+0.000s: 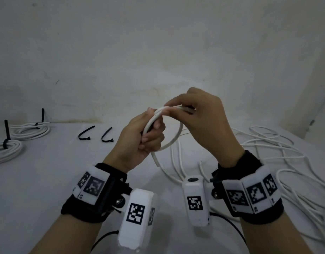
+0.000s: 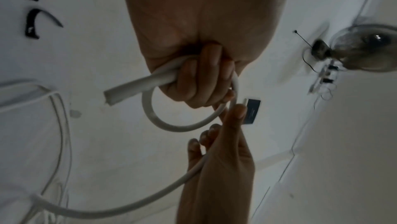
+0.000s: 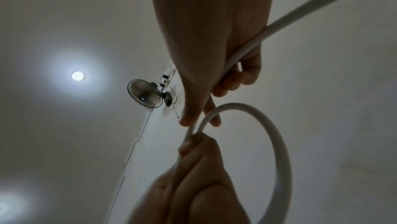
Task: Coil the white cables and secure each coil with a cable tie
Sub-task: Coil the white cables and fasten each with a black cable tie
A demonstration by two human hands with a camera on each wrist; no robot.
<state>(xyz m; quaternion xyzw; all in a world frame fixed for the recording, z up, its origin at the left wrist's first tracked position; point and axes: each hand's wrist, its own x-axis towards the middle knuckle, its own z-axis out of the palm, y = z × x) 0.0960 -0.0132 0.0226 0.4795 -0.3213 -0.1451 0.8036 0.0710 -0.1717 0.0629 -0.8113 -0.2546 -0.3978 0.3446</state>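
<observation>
Left hand [image 1: 141, 140]: fingers curled round a white cable [image 1: 173, 139], held raised above the table [image 1: 57, 180], one loop formed, cut end hanging below the fist. Right hand [image 1: 200, 118]: thumb and forefinger pinching the same cable at the loop's top. Loose white cables [image 1: 279, 162]: sprawled on the table, right. Two black cable ties [image 1: 95, 136]: lying left of the hands. Two tied coils [image 1: 15, 142]: far left.

- Tied coils [image 1: 20, 132]: far left on table [image 1: 48, 180].
- Loose ties [image 1: 95, 135]: between coils and hands.
- Uncoiled cables [image 1: 279, 162]: right of the hands.
</observation>
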